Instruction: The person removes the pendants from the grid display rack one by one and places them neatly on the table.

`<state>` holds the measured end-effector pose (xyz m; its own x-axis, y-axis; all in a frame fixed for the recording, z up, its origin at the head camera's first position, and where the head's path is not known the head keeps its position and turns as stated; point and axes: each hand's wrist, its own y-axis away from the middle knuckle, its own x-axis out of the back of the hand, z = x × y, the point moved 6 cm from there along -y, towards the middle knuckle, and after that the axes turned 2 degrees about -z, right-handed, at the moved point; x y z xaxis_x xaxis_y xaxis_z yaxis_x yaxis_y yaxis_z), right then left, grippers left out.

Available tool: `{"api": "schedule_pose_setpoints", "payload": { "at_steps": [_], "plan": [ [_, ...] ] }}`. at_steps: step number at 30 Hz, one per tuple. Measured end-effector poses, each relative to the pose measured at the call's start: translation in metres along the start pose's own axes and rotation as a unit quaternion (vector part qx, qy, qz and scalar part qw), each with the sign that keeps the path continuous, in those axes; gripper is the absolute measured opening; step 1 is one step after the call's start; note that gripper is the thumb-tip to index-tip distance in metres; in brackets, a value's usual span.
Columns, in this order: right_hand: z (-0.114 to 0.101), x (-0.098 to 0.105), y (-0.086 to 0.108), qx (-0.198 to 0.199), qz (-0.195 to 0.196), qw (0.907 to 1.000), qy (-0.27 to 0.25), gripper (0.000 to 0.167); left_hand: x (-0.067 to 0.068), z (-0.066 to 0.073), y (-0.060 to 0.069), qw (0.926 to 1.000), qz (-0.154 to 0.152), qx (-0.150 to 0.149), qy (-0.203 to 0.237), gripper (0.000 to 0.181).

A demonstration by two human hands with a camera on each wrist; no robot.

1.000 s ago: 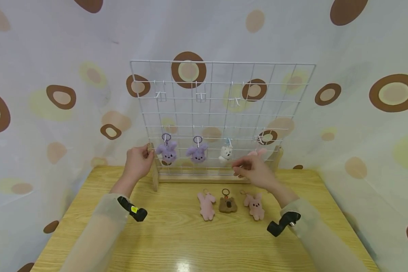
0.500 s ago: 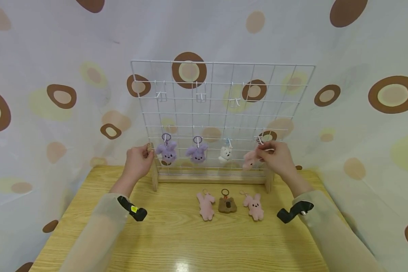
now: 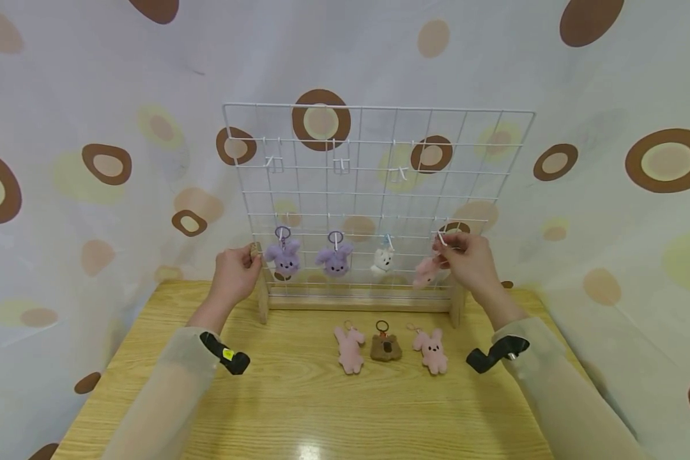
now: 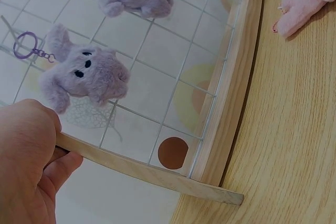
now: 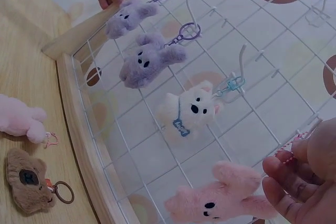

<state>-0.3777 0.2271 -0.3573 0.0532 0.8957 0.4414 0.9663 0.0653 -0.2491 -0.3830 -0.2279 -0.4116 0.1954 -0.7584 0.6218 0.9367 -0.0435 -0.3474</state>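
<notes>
Pink plushes [image 5: 197,201] number three: right fingers [image 5: 279,195] pinch one's cord [image 5: 285,156], left fingers [image 4: 64,168] grip one post [image 4: 147,172].

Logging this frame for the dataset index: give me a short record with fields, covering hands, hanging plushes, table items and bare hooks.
left hand: grips the rack's left wooden upright
right hand: pinches the cord of a pink plush at the lower row's rightmost hook
cord on hook: cannot tell
hanging, lower row: two purple plushes, one white plush
on table: two pink bunnies, brown plush between them
bare hooks: three, upper row
</notes>
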Motion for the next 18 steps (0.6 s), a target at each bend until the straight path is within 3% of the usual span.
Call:
{"api": "schedule_pose_setpoints", "payload": {
  "at_steps": [18],
  "plan": [
    [-0.027,0.012,0.03,0.03,-0.022,0.9993,-0.002,0.031,0.001,0.001,0.0,0.9996,0.019,-0.015,-0.012,0.019]
  ]
}}
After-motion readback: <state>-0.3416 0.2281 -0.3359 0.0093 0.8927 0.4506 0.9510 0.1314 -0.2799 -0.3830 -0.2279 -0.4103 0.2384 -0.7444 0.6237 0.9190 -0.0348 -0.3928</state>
